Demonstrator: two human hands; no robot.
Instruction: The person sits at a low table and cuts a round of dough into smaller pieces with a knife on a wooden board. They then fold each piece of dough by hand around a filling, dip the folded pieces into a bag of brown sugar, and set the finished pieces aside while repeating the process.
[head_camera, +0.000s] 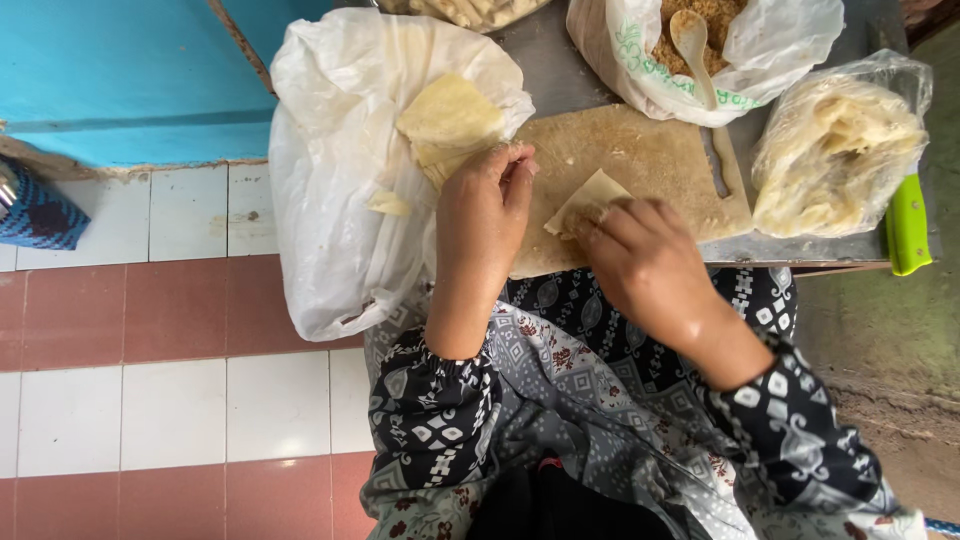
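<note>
A thin, pale pastry wrapper lies folded into a triangle at the middle of the wooden cutting board. It is pressed flat at its near corner by the closed fingertips of the right hand. At the board's left edge, the left hand is curled, its fingertips pinching the rim of a stack of wrappers resting on a white plastic bag. The wrapper is judged light, limp and easily torn; it is best taken by an edge or corner. Beyond the board, a spoon stands in a bag of brown filling.
</note>
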